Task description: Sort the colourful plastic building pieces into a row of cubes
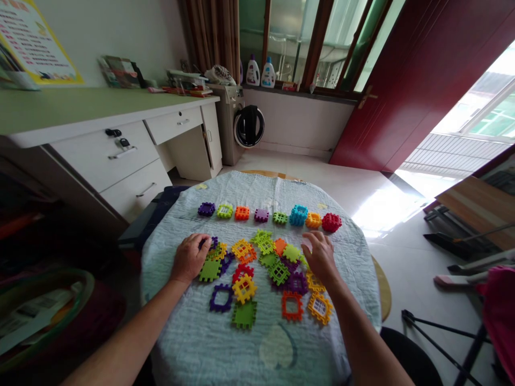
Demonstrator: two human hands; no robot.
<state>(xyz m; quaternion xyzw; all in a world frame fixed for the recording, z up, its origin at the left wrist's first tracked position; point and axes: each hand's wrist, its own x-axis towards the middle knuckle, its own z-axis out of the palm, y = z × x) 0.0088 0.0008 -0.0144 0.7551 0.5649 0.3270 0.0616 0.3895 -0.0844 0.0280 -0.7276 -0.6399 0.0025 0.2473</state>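
Note:
My left hand (192,257) is at the left of the loose plastic pieces, its fingers closed on a dark purple piece (204,242). Beneath its fingertips lie a green square (210,271) and a yellow piece (220,251). Over the right side of the pile my right hand (319,254) is held with fingers apart, above a yellow piece (314,281). Between the hands are green, orange, red and purple pieces, such as a green window piece (279,272). Beyond them runs a row of small stacks sorted by colour, from purple (206,209) to red (332,222).
A pale blue cloth (193,343) covers the round table. Left of it stand a desk (100,107) with drawers and a basket (86,300). Behind are a washing machine (231,123) with its door open and detergent bottles (253,72) on the sill. A red door (402,80) stands at right.

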